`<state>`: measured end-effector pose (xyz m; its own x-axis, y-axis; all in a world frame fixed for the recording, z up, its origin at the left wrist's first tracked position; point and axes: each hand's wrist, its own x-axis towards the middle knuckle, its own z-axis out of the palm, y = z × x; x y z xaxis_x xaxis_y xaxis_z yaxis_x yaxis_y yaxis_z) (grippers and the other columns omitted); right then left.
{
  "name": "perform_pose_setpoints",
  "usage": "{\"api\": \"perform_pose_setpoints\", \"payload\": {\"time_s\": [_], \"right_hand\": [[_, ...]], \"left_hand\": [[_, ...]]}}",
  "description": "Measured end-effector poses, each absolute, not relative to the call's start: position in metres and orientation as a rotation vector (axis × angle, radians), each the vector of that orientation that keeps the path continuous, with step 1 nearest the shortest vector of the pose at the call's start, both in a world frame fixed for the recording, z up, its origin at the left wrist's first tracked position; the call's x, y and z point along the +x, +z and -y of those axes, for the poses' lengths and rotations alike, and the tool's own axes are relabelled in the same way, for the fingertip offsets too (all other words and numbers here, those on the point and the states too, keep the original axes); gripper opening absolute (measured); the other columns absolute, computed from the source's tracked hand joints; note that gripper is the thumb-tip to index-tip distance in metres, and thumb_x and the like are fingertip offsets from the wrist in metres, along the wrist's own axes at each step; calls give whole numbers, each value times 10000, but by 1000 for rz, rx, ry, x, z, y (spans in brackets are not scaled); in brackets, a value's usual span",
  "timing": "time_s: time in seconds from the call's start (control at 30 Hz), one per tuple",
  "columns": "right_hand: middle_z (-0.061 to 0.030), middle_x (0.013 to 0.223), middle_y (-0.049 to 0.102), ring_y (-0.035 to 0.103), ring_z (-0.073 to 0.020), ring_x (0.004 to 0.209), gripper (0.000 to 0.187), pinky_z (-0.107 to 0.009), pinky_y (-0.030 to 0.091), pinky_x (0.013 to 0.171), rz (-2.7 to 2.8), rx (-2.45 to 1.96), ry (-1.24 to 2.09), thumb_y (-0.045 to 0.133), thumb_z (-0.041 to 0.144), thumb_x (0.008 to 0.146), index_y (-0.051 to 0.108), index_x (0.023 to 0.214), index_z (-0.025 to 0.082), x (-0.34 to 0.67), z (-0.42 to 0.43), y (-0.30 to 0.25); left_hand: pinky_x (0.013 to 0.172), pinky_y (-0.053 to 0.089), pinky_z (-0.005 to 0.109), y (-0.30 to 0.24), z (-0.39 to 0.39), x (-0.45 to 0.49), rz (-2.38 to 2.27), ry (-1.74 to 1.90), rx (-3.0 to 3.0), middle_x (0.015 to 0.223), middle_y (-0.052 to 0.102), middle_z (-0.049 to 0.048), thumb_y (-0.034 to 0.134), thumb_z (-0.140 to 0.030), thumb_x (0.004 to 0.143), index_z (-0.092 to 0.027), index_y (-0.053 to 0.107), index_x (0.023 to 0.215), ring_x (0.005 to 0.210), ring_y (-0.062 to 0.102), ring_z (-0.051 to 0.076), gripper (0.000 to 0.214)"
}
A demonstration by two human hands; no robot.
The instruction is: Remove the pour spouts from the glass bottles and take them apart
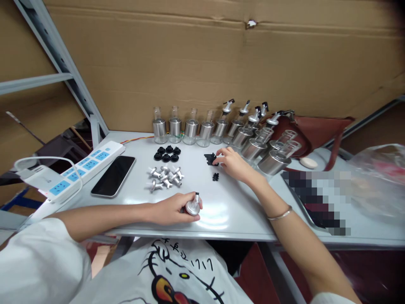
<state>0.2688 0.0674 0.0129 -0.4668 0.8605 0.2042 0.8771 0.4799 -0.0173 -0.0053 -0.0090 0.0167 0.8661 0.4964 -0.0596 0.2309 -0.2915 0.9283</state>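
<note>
My left hand is closed around a silver bottle pourer with a black tip, near the front edge of the table. My right hand reaches over a small pile of black flap pieces; its thumb and forefinger are slightly apart at the pile, and nothing shows lifted between them. Just below lie several tiny black parts. Left of these are a heap of silver pourer spouts and several black ribbed stoppers in two rows.
Glass bottles with steel sleeves line the cardboard wall, some fitted with pourers. A phone and power strip lie left. At right are a brown bag, a white round object, a blurred-out item and a plastic bag.
</note>
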Motion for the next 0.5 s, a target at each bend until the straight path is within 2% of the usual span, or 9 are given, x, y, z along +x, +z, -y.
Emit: {"api": "perform_pose_setpoints", "payload": {"time_s": [0.33,0.5], "right_hand": [[-128,1163,579,480,-275,1072,380,-425,450,858,2505,-1473,-159,421,33,819,712,1000,199,269,-70,9],[-138,1191,580,469,-295,1118,436,-454,455,858,2488,-1530,-177,383,2,807,722,999,197,268,-70,9]], "left_hand": [[626,355,245,17,9,-4,-568,278,1879,776,491,-11,568,-304,828,-164,497,971,660,418,114,212],[625,358,245,18,9,-5,-574,266,1874,767,494,-13,569,-307,824,-166,499,972,653,421,113,216]]}}
